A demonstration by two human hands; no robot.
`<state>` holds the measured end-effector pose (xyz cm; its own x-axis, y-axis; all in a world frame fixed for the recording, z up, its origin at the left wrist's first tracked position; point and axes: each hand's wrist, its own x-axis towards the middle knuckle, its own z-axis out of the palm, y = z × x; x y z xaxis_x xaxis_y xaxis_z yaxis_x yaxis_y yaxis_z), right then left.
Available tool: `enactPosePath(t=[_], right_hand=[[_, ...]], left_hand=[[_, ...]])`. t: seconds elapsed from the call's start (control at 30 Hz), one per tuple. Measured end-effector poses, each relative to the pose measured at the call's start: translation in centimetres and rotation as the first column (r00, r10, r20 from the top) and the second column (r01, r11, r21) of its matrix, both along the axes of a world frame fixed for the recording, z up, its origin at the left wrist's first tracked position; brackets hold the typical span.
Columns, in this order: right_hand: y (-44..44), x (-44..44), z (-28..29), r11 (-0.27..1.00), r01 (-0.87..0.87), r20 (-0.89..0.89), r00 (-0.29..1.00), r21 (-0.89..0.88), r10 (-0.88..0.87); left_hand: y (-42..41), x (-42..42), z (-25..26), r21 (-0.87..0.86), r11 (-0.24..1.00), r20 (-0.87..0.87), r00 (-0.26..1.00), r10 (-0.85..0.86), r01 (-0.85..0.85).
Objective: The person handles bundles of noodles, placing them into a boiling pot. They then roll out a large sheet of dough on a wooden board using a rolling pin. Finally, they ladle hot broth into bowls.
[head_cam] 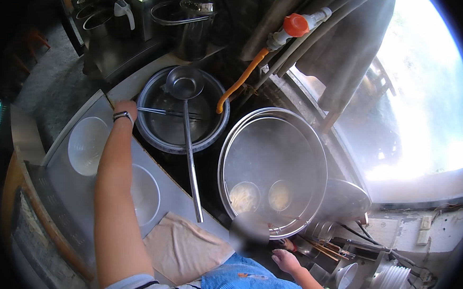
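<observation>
My left hand, with a band on the wrist, grips a pair of metal chopsticks whose tips reach into a metal basin. Across that basin rests a long-handled ladle, its handle pointing towards me. To the right stands a large steaming pot. Noodles sit in a round strainer at its near side, with a second filled strainer beside it. Near the pot's front rim, my right hand is partly curled, with nothing visible in it. A blurred round patch hides part of the rim.
Two white bowls stand on the left counter near a beige cloth. An orange hose hangs from a red-handled valve over the basin. A metal lid, utensils and stacked white bowls lie at the right.
</observation>
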<state>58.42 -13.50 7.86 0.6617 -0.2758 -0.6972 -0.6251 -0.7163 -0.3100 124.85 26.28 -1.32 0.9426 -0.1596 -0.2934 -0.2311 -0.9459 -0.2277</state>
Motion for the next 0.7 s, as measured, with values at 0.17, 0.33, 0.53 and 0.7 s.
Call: enactPosePath(t=[0.17, 0.33, 0.53, 0.7], right_hand=[[3.9, 6.5, 3.8, 0.968, -0.24, 0.424, 0.886, 0.072, 0.188], [8.2, 12.8, 7.1, 0.905, -0.397, 0.74, 0.653, 0.156, 0.159], [12.8, 15.1, 7.0, 0.438, -0.147, 0.297, 0.908, 0.887, -0.296], [13.7, 12.4, 6.4, 0.606, -0.143, 0.389, 0.872, 0.783, -0.297]], left_hand=[[0.7, -10.4, 7.0, -0.067, 0.991, 0.127, 0.986, -0.109, 0.118], [3.7, -25.6, 14.1, -0.257, 0.966, 0.184, 0.98, 0.071, -0.021], [-0.8, -42.8, 14.1, -0.811, 0.569, -0.054, 0.985, 0.162, -0.138], [-13.5, -53.5, 12.7, -0.832, -0.415, -0.39, 0.92, -0.032, -0.367]])
